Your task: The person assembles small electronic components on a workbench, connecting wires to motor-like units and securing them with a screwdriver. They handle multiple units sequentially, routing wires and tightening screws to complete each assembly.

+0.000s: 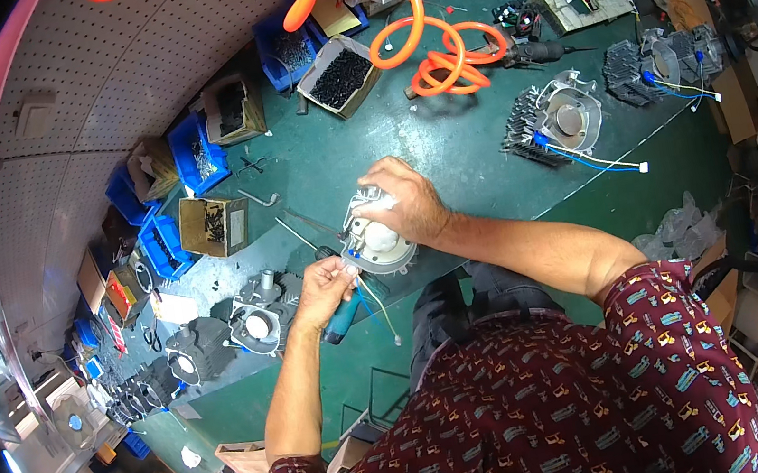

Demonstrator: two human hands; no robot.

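A silver finned metal housing (391,259) with a round whitish centre stands at the near edge of the green workbench. My right hand (408,202) is closed over its top, fingers wrapped round the upper part. Beside its lower left side, my left hand (327,291) is closed in a pinch on the thin wires. Blue and white wires (377,306) run down from there to a small white connector. Under my left hand lies a teal-handled screwdriver (344,318), its handle partly hidden. A long thin metal shaft (295,234) points away from it.
Similar housings (261,324) line the bench at left; others (565,121) with wires stand at right. Blue bins (198,153) and a box of black screws (339,77) sit along the back. An orange coiled hose (419,30) hangs over the bench. Hex keys (261,199) lie near the housing.
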